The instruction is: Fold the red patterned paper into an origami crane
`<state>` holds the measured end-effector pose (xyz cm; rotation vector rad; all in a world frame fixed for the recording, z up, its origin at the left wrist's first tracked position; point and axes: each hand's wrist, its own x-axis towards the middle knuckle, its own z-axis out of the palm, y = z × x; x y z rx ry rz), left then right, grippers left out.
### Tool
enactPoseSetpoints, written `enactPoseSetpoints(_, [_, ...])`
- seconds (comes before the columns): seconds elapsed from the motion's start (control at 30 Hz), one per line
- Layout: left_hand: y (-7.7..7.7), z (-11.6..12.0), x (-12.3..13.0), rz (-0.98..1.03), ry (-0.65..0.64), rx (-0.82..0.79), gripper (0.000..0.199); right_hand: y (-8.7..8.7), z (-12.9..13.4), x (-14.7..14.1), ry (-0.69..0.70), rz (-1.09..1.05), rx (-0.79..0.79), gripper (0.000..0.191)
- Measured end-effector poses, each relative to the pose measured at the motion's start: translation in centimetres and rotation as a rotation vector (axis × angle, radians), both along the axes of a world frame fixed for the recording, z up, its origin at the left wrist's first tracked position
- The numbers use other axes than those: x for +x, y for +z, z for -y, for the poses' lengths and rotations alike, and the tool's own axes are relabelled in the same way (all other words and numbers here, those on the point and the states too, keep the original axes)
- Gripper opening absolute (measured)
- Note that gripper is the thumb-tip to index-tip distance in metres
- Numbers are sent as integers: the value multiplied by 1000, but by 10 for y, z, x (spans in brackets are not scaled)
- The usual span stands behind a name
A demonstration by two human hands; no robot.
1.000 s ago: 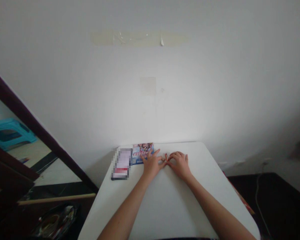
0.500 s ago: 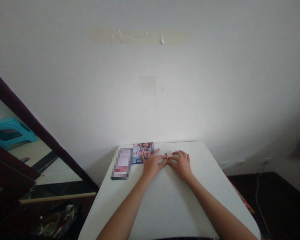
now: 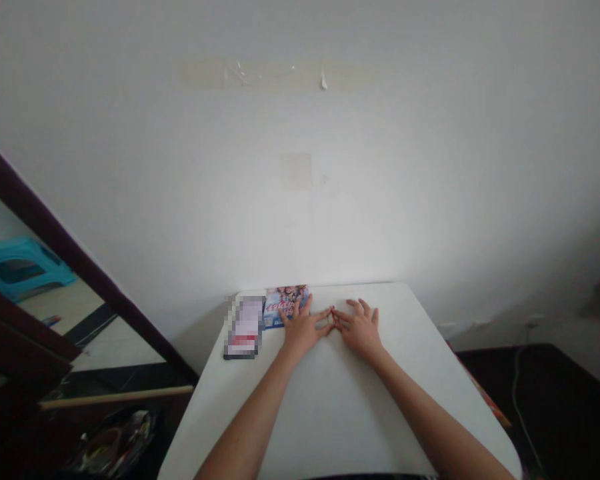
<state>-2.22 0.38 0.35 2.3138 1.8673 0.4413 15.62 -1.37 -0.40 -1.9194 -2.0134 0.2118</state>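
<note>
A small thin red and white piece (image 3: 333, 316) is on the white table (image 3: 340, 413), pinched between the fingertips of both hands; what it is cannot be made out. My left hand (image 3: 303, 329) has thumb and index finger at its left side, the other fingers spread over a colourful printed sheet (image 3: 280, 303). From the right, my right hand (image 3: 361, 329) touches it with thumb and index finger, the other fingers fanned out.
A phone with a blurred screen (image 3: 243, 327) lies left of the sheet. The wall (image 3: 380, 167) rises behind the table. At lower left is a dark bin bag (image 3: 115, 443); a blue stool (image 3: 25, 267) shows beyond a dark frame.
Both hands have shifted slightly at the small piece, which shows less between the fingertips. The right hand's outer fingers have spread a little more.
</note>
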Motion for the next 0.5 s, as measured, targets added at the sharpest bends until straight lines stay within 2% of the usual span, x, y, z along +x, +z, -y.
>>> enactPoseSetpoints(0.27, [1,1,1,-49,6,-36,53,5,1,-3,-10,80,-64,42])
enactPoseSetpoints(0.37, [0,2,2,-40,11,-31,52,3,0,-2,-5,89,-73,43])
enactPoseSetpoints(0.5, [-4,4,4,5,1,16,47,-5,-2,1,35,59,-9,44])
